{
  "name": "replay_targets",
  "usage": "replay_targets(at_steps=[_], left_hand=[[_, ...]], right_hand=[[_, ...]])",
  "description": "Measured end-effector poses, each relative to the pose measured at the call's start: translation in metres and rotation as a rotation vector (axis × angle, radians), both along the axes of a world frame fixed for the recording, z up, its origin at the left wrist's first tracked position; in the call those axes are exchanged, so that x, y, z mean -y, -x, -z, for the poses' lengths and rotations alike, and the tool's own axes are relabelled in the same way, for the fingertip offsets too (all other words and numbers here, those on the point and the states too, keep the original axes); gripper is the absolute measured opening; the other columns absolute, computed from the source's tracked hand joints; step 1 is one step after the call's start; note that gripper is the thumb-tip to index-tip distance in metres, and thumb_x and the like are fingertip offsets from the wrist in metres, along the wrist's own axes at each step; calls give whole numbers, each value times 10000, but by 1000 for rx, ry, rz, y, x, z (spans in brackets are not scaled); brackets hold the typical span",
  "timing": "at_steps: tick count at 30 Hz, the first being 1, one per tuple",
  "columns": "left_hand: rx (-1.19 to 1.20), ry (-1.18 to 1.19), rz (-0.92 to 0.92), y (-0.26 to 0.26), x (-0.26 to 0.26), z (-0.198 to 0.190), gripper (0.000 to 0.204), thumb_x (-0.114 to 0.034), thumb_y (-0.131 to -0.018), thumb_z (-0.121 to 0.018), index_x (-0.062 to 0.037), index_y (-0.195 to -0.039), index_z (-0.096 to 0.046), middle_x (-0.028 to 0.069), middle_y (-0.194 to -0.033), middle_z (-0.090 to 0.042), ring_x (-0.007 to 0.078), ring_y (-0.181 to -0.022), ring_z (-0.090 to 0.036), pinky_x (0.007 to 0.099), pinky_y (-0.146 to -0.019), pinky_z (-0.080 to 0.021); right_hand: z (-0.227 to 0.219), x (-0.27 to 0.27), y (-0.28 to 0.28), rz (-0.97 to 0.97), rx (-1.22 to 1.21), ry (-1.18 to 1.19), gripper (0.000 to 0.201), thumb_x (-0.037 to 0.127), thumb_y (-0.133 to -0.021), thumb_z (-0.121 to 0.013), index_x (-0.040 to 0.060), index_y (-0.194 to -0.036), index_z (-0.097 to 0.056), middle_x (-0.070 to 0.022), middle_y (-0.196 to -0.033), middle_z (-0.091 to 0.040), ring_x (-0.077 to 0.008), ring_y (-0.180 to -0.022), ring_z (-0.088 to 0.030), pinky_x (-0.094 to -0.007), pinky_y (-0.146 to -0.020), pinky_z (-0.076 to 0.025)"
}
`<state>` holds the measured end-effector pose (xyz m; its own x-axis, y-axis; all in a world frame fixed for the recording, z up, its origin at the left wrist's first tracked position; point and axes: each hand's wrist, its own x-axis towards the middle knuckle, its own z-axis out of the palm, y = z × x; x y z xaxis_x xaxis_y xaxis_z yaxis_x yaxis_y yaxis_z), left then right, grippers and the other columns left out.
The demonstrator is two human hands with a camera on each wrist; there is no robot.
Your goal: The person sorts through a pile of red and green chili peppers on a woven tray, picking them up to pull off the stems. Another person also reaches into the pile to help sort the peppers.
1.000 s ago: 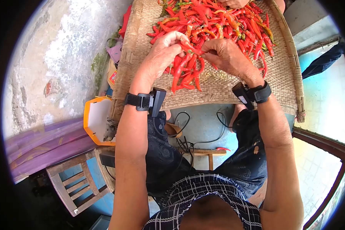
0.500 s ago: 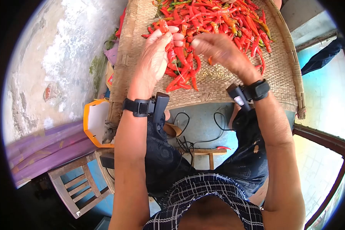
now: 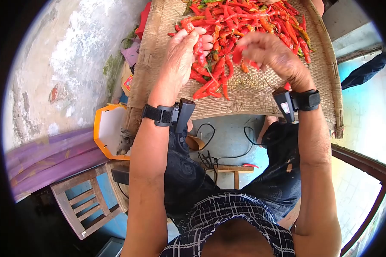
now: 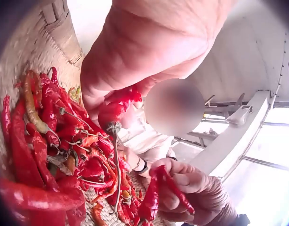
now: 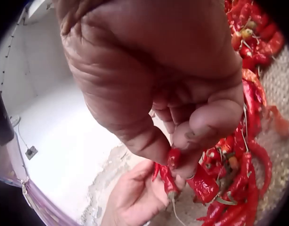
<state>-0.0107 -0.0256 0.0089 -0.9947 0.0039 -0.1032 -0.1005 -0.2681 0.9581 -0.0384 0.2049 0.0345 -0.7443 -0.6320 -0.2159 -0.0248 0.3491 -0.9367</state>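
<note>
My left hand point(image 3: 180, 55) grips a wrinkled red chili pepper point(image 3: 200, 52) at the left of the heap. Its long thin stem hangs down in the left wrist view, below the pepper's cap point(image 4: 113, 126). To the right, my right hand point(image 3: 276, 55) pinches red chili point(image 3: 239, 53) between thumb and fingers; two narrow red pieces point(image 4: 151, 200) show there in the left wrist view. Behind both hands spreads a large pile of red chilies point(image 3: 244, 19). A smaller bunch of chilies point(image 3: 214, 83) lies just below my left hand.
The chilies lie on a woven tray point(image 3: 143, 73) with a raised rim. Pale seeds point(image 3: 257, 81) are scattered near its front. Another person's hand point(image 3: 268, 1) shows at the far edge. Below are a small wooden stool point(image 3: 227, 169), black cables point(image 3: 208, 160) and a wooden chair point(image 3: 88, 201).
One second ago both hands met at a chili; they have since parted. My left hand now holds a chili upright by itself. My right hand has moved right and shows red chili in its fingers.
</note>
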Motion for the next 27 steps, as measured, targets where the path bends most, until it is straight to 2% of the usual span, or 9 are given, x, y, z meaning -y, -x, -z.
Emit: replay_targets(at_steps=[3,4,7,10,14,18,21,24,27], left_hand=[[5,-39,62,-1,-4,2,243,-210,-936,-521,-26,-1090,-561,161,-1071,-620,225,-960,-615,358,-838,-501],[7,-39,66,-2,-7,2,243,-210,-936,-521,-26,-1090,-561,161,-1071,-620,225,-960,-615,358,-838,-501],[9,-126,74,-6,-16,2,221,-190,-941,-507,-29,-1088,-541,186,-1099,-602,267,-980,-612,392,-888,-479],[-43,-196,74,-4,-21,5,214,-187,-943,-503,-35,-1089,-536,187,-1102,-599,270,-997,-605,392,-895,-476],[-103,-206,96,-5,-24,5,209,-187,-945,-502,-39,-1089,-536,178,-1113,-595,264,-1011,-597,380,-890,-477],[-109,67,-2,-5,-22,-1,226,-255,-945,-495,-55,-1026,-565,102,-1062,-610,168,-906,-588,302,-786,-473],[-117,258,-115,-5,-16,-6,284,-318,-941,-490,-56,-971,-595,44,-938,-628,99,-794,-583,234,-679,-467],[-93,373,-78,-5,-3,-13,317,-338,-948,-475,-49,-968,-602,30,-842,-627,80,-690,-562,217,-608,-452],[-88,406,25,-9,-4,-14,382,-403,-943,-484,-48,-1003,-610,23,-789,-606,61,-650,-510,201,-590,-411]], right_hand=[[6,-2,20,323,-42,699,314,198,-885,-611,37,-1145,-545,-12,-835,-614,-61,-656,-555,-200,-551,-455],[7,0,20,328,-43,698,314,198,-885,-611,37,-1145,-545,-12,-835,-614,-61,-656,-555,-200,-551,-455],[18,4,19,580,-121,505,523,227,-891,-602,-21,-1308,-406,-59,-980,-626,-90,-835,-559,-214,-668,-463],[12,17,0,291,-57,174,541,320,-829,-680,-24,-1213,-515,-103,-897,-640,-140,-758,-604,-279,-612,-493],[43,39,-9,169,-162,152,462,307,-833,-674,-33,-1128,-570,-107,-891,-647,-142,-783,-609,-301,-638,-494],[36,36,-10,185,-120,159,302,246,-829,-663,-16,-976,-630,-88,-786,-650,-137,-720,-603,-302,-628,-483],[32,20,-3,-112,-213,-102,188,203,-832,-630,22,-868,-666,-26,-671,-622,-127,-628,-566,-282,-584,-455],[15,3,4,-13,-230,-139,246,238,-854,-619,38,-993,-656,-28,-713,-626,-125,-647,-571,-271,-593,-463],[14,4,18,486,-268,569,499,324,-885,-605,2,-1253,-504,-73,-907,-631,-105,-708,-579,-242,-623,-489]])
